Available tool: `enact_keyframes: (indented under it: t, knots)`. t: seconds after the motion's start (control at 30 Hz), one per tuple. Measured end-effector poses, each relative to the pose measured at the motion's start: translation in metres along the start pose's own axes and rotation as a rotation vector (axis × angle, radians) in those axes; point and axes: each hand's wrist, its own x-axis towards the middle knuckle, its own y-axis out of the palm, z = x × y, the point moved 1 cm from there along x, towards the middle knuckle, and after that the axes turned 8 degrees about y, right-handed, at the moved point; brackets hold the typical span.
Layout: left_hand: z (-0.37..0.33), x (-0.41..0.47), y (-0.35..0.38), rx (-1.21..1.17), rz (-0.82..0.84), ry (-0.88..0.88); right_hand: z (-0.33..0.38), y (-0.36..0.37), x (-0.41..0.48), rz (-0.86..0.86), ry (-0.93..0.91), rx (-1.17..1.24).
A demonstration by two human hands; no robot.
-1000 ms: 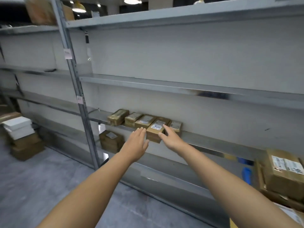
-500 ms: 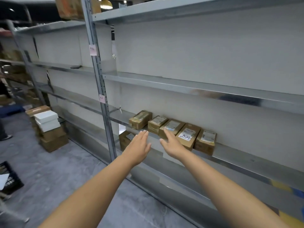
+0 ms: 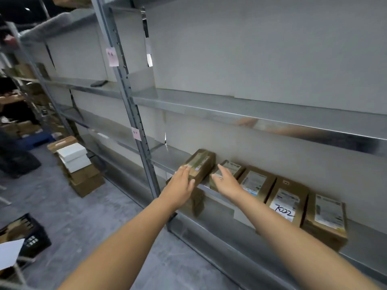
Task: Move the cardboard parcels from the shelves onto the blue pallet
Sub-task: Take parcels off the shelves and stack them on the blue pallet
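Five cardboard parcels (image 3: 256,183) lie side by side in a single row on a metal shelf (image 3: 167,158), each brown with a pale label on top. The fourth parcel (image 3: 287,200) from the left carries "7022" in black handwriting.

My left hand (image 3: 182,185) rests on the near end of the leftmost parcel (image 3: 202,164), fingers straight across its top and thumb against its front face, not closed round it. That parcel sits slightly apart from the other four. My right hand (image 3: 227,181) is flat, fingers straight and close together, over the second parcel (image 3: 232,167); I cannot tell whether it touches.

A sixth parcel (image 3: 196,203) shows in part on the shelf below, under my left wrist. Two pink tags (image 3: 112,57) are stuck to the grey upright post (image 3: 129,114) just left of the row.

On the concrete floor (image 3: 83,216) further left stands one stack of boxes (image 3: 75,164), brown and white. One black crate (image 3: 27,233) sits by the lower left corner.
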Motion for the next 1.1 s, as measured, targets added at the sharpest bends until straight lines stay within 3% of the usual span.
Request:
enact_keyframes:
  t: [0.33,0.53,0.77,0.93,1.03,1.1]
  knots:
    - [0.114,0.097,0.025,-0.084,0.062,-0.016,0.019,0.059,0.117,-0.031,0.110,0.028]
    - [0.177,0.166,0.048,-0.210,0.161,-0.007,0.018,0.095,0.190,-0.135,0.293,0.132]
    - [0.221,0.230,0.081,-0.372,0.329,-0.011,0.017,0.130,0.253,-0.236,0.570,0.150]
    - [0.236,0.253,0.109,-0.560,0.423,-0.080,0.011,0.149,0.270,-0.335,0.597,0.139]
    - [0.237,0.261,0.123,-0.692,0.441,-0.113,0.005,0.153,0.276,-0.471,0.606,0.336]
    - [0.235,0.264,0.128,-0.778,0.425,-0.134,0.001,0.156,0.275,-0.452,0.619,0.436]
